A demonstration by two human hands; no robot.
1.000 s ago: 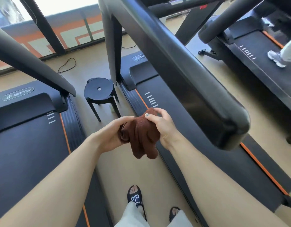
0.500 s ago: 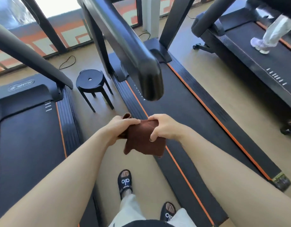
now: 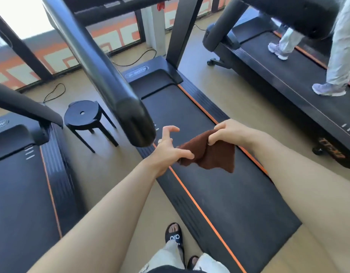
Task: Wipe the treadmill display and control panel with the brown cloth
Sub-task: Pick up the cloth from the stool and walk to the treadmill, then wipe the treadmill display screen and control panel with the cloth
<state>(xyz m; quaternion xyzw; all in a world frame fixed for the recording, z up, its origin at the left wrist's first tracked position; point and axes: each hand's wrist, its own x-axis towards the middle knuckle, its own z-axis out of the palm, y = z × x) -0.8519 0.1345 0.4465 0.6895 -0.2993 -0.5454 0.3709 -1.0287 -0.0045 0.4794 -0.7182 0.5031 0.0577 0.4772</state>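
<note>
Your left hand (image 3: 166,148) is spread wide, only its lower fingertips touching the left edge of the soft brown cloth (image 3: 211,156). Your right hand (image 3: 227,133) pinches the cloth's top fold, so it hangs over the black treadmill belt (image 3: 229,203). The display and panel lie up and forward, beyond the glossy black handrail (image 3: 103,75), nearer to your right hand.

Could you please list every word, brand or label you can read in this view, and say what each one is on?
"alo": white letters on the strap of the black sandal.
Oval badge on the middle treadmill's motor cover: too blurred to read.
Oval badge on the left treadmill: cut off and blurred.
Orange lettering on the right treadmill's rear end: unreadable.
</note>
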